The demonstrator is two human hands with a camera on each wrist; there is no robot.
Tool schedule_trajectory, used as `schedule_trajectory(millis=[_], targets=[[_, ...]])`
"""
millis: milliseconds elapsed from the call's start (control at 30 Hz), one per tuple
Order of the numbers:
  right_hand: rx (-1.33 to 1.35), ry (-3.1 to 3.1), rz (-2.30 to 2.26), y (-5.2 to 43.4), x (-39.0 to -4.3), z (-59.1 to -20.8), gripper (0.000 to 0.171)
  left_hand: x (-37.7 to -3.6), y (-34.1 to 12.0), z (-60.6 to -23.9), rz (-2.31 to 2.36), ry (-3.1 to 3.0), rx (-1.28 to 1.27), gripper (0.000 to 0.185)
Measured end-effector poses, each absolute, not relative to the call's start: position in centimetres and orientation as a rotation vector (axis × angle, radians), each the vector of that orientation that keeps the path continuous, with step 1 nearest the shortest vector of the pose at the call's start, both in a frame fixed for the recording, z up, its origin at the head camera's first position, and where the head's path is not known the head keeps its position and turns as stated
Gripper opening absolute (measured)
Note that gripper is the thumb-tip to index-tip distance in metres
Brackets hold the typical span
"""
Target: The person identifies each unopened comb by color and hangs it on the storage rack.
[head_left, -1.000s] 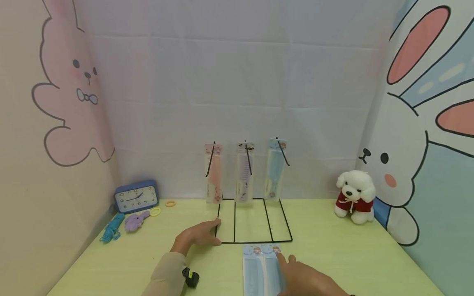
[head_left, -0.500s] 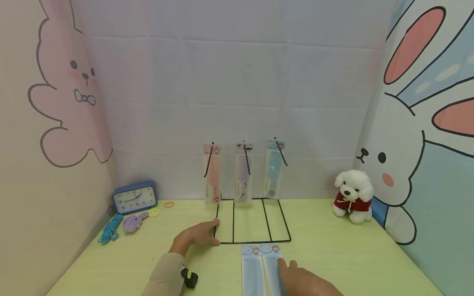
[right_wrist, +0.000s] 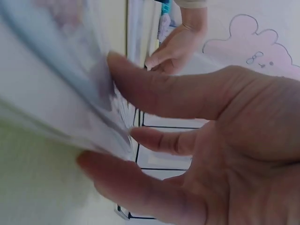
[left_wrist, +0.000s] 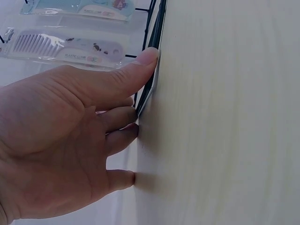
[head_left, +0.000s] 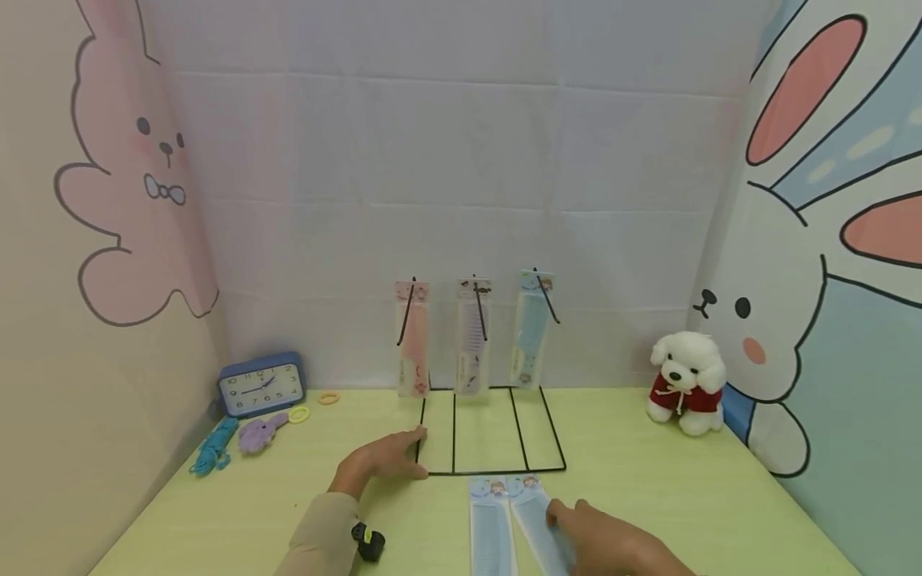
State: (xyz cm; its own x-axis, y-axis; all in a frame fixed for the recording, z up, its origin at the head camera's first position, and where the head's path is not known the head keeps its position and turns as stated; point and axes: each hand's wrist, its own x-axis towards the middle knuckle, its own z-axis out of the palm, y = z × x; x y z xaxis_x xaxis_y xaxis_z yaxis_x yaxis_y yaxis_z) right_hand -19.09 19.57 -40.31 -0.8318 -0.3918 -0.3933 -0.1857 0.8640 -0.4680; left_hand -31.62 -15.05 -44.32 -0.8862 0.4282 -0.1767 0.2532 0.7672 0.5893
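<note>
Under the left hand: wire rack (head_left: 490,432), its front corner pressed flat by straight fingers (left_wrist: 119,115).
Right hand (head_left: 605,540): pinching the comb packet (head_left: 536,520), tilted beside its twin (head_left: 488,528).
Handling: light, slippery, bendy; best held at the card top.

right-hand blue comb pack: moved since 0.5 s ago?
Yes. The right blue comb pack has tilted away from the left pack, which stays put below the wire rack.

Left hand (head_left: 382,460): forearm extended forward, fingers straight, palm down | Right hand (head_left: 612,544): low in view, thumb and fingers curled in a pinching grip
</note>
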Motion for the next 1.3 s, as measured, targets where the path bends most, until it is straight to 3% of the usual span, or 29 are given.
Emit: schedule_trajectory(millis=[100,300,533,800,1300], targets=[[-0.488,2.52,-0.69,20.4,-19.2,-39.8,0.047,-31.6,-15.0,-44.4,0.82,2.662,0.525,0.08],[-0.409,2.323,-0.938,21.6,-19.7,-38.7,0.043,-31.7,-15.1,-44.3,0.805,2.667,0.529,0.08],[-0.524,2.16,-1.112,23.7,-20.2,-38.1,0.035,-31.5,-15.1,-44.1,0.818,2.667,0.513,0.081],[-0.56,2.163,-1.236,24.5,-20.5,-36.7,0.036,-31.6,-15.0,-44.4,0.816,2.664,0.51,0.081],[-0.9,2.479,-1.461,24.0,-19.7,-34.3,0.047,-31.8,-15.1,-44.4,0.795,2.674,0.541,0.08]])
